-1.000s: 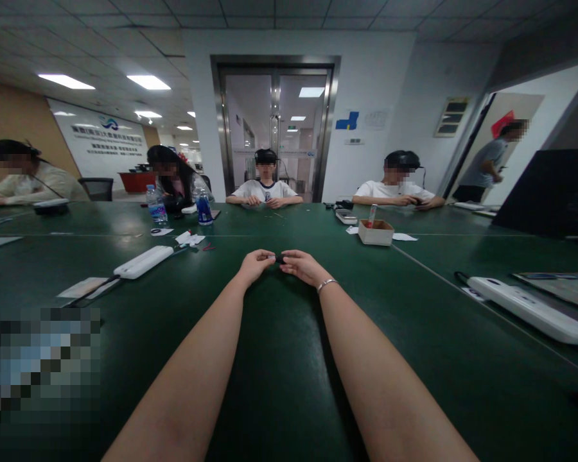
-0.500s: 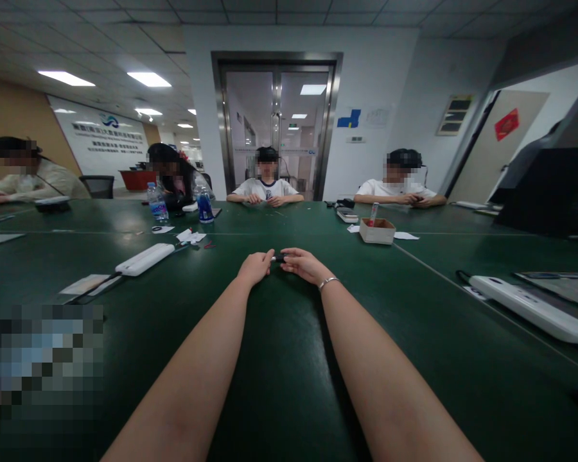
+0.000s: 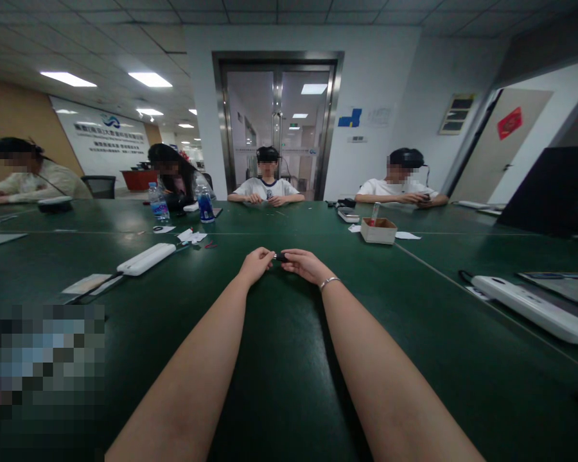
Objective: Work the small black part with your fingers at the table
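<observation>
Both my arms reach forward over the green table (image 3: 289, 359). Between the hands is a small black object with a silvery end (image 3: 280, 256); its exact kind is too small to tell. My left hand (image 3: 256, 265) pinches the silvery end on the left with thumb and fingers. My right hand (image 3: 305, 265), with a silver bracelet at the wrist, is closed round the black end. Fingers hide part of the object, which is held just above the tabletop.
A white power strip (image 3: 147, 259) lies to the left, another long white device (image 3: 534, 308) to the right. Further off stand two bottles (image 3: 205, 204) and an open box (image 3: 378, 232) with a tube in it. Several people sit along the far side.
The fingers of my left hand have shifted slightly at the silvery end, and the black part sits a little higher. Both hands stay in nearly the same place.
</observation>
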Available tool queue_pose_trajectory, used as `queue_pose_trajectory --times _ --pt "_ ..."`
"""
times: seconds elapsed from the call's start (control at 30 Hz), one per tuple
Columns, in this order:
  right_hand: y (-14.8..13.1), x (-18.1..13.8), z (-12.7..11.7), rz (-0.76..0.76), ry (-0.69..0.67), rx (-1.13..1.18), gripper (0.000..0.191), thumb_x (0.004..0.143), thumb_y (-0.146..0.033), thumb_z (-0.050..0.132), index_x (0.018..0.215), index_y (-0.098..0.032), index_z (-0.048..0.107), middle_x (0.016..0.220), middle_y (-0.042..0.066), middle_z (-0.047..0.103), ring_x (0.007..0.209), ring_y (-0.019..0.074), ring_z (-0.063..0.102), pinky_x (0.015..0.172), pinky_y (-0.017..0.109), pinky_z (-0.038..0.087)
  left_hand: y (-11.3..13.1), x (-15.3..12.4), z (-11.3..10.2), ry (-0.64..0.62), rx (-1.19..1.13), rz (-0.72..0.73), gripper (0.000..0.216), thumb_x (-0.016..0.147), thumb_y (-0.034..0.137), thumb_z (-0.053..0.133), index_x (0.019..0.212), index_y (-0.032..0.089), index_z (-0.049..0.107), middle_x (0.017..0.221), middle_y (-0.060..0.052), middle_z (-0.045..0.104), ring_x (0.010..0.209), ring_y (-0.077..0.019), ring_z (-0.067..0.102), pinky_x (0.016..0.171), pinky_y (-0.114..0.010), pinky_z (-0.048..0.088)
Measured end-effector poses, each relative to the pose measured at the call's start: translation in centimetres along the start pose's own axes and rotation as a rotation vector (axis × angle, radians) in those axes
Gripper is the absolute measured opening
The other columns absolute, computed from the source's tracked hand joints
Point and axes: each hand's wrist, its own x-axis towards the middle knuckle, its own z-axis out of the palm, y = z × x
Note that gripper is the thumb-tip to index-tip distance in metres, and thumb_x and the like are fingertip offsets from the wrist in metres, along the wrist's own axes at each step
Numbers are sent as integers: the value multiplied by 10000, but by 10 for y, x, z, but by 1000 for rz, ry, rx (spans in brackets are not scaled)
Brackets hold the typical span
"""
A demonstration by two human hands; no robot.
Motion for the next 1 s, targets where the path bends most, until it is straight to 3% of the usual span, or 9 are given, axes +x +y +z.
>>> queue_pose_trajectory --times 0.23,0.4,1.0 --pt "1 0 -1 3 -6 -1 145 802 -8 548 922 -72 600 799 107 645 597 132 638 580 231 555 6 -1 -1 32 -96 -9 204 742 347 543 817 159 567 666 -11 585 557 -101 512 507 -205 383" --pt "0 0 -1 3 0 3 148 804 4 546 929 -64 586 781 111 642 586 129 640 564 211 551 7 -1 0 -13 -121 -37 265 793 390 469 837 150 570 627 -10 560 515 -94 485 481 -205 371" --pt "0 0 0 6 -2 0 167 818 23 496 942 -55 577 774 109 641 575 135 641 552 217 551 10 -3 0 -26 -138 -17 225 808 311 469 896 137 582 616 -1 556 482 -73 469 478 -187 367"
